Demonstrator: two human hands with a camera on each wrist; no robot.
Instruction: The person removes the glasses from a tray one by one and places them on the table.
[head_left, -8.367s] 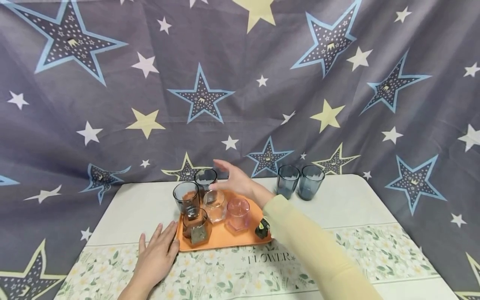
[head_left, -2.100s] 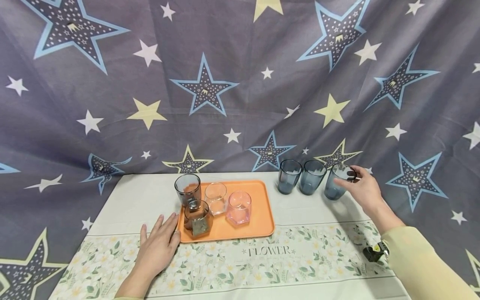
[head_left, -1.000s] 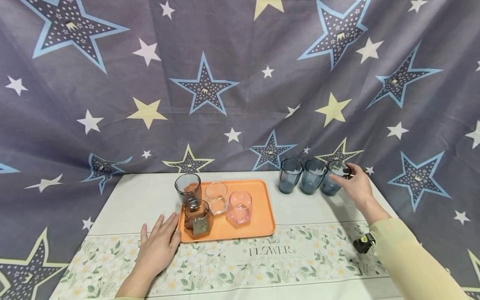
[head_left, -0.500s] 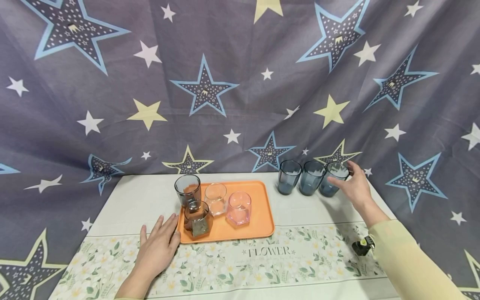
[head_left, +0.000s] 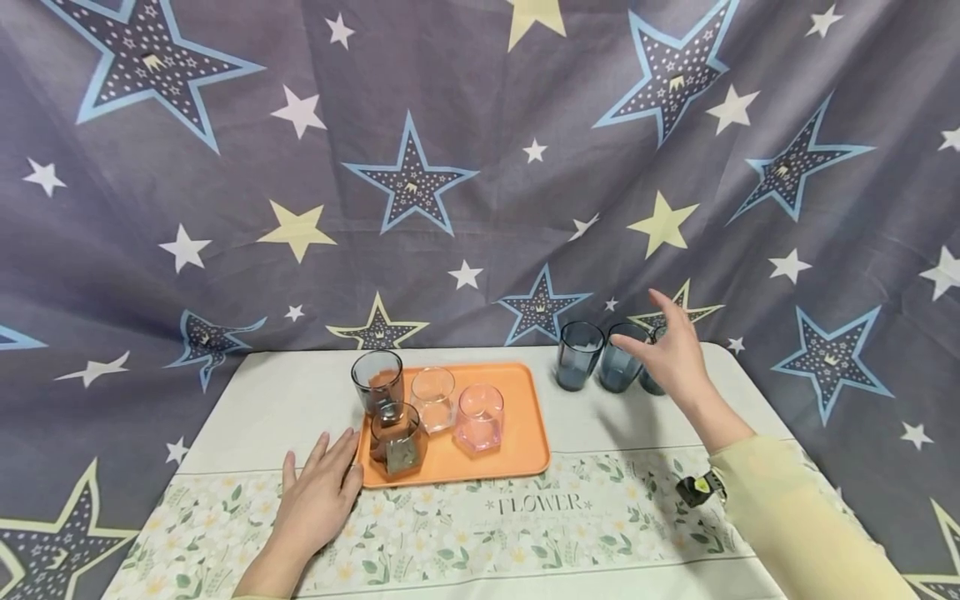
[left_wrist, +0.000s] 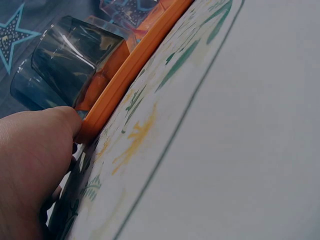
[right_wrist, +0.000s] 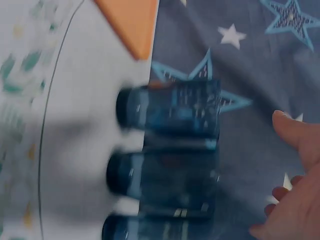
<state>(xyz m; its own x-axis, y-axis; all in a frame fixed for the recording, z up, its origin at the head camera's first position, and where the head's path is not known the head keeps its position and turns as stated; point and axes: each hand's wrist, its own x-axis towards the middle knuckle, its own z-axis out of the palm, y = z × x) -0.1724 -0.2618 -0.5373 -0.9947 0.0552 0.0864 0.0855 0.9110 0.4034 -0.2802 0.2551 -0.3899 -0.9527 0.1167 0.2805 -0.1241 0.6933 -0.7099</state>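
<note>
My right hand (head_left: 671,354) is raised in front of the blue glasses, thumb and fingers spread, holding nothing. Three blue glasses stand upright in a row at the back right: a left one (head_left: 578,358), a middle one (head_left: 619,367), and a right one (head_left: 651,383) mostly hidden by the hand. The right wrist view shows the hand (right_wrist: 300,175) apart from them. My left hand (head_left: 318,496) lies flat on the cloth, touching the left edge of the orange tray (head_left: 517,454). On the tray are a blue-grey glass (head_left: 375,379), a brown glass (head_left: 397,442), a clear glass (head_left: 432,400) and a pink glass (head_left: 480,421).
A white tablecloth (head_left: 285,400) with a floral band covers the table. Behind it hangs a grey star-patterned curtain (head_left: 480,225). A small black wrist camera (head_left: 697,490) sits on the right wrist.
The right hand took a blue glass from the tray's back left, set it at the right end of the row, let go, and moved left. The left hand stayed by the tray.
</note>
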